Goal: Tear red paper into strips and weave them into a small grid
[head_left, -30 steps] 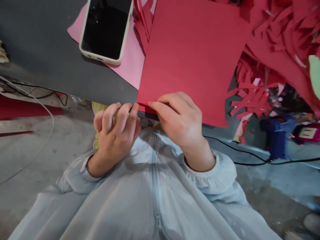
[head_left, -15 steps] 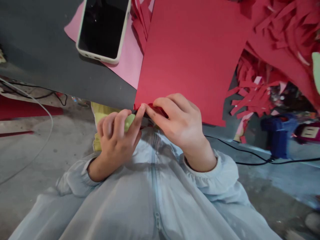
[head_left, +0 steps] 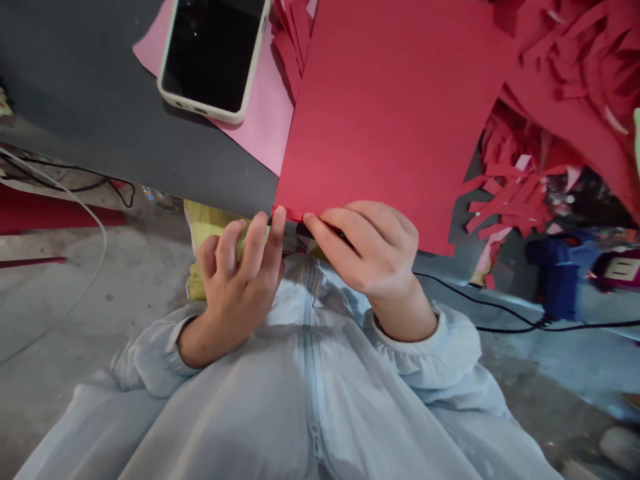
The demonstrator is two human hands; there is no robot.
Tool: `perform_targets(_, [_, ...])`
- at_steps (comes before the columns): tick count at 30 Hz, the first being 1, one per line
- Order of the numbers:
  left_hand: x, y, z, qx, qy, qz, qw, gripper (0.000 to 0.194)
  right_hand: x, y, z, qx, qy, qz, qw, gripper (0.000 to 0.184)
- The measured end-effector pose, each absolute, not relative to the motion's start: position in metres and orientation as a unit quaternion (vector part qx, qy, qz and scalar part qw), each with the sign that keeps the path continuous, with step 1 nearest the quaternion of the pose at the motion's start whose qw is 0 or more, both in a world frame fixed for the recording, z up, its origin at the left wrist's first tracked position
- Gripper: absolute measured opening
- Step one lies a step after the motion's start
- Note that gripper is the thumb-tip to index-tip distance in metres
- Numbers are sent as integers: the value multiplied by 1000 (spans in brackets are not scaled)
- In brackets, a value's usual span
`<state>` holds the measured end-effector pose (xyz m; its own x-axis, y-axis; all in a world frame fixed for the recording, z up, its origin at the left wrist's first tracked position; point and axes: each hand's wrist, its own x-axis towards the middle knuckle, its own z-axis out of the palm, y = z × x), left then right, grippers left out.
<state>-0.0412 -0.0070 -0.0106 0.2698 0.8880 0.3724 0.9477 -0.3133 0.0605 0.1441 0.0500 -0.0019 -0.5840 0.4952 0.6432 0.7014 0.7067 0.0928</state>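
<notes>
A large red sheet (head_left: 395, 113), smooth like craft paper, lies on the dark table, its near edge at the table's rim. Along that edge by the left corner runs a narrow folded strip (head_left: 294, 215). My left hand (head_left: 240, 287) has its fingers stretched and apart, the index fingertip resting on the corner of the fold; its thumb is mostly hidden. Pinched at the same edge, a little to the right, is my right hand (head_left: 373, 247), with thumb and index together on the fold and the other fingers curled.
A phone (head_left: 215, 53) in a pale case rests on a pink sheet (head_left: 270, 133) at the upper left. Shredded red strips (head_left: 585, 60) pile up on the right, near a blue tool (head_left: 563, 273) with a black cable (head_left: 500, 303). Yellow material (head_left: 200, 230) hangs below the table edge.
My left index fingertip has come onto the folded corner, where the left fingers were beside it. My right hand has shifted slightly right and down along the edge, still pinching it.
</notes>
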Motion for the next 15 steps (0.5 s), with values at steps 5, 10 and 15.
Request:
perform_targets(5, [-39, -10, -11, -786, -596, -153, 61, 59, 146, 52, 1, -318, -883, -195, 283, 11])
perform_targets(10, [-33, -13, -10, -783, -604, -135, 50, 59, 145, 53, 4, -308, -895, -206, 247, 7])
perform_targets(15, [-29, -15, -9, -783, -600, -153, 60, 55, 145, 53, 6, -296, -901, -213, 233, 9])
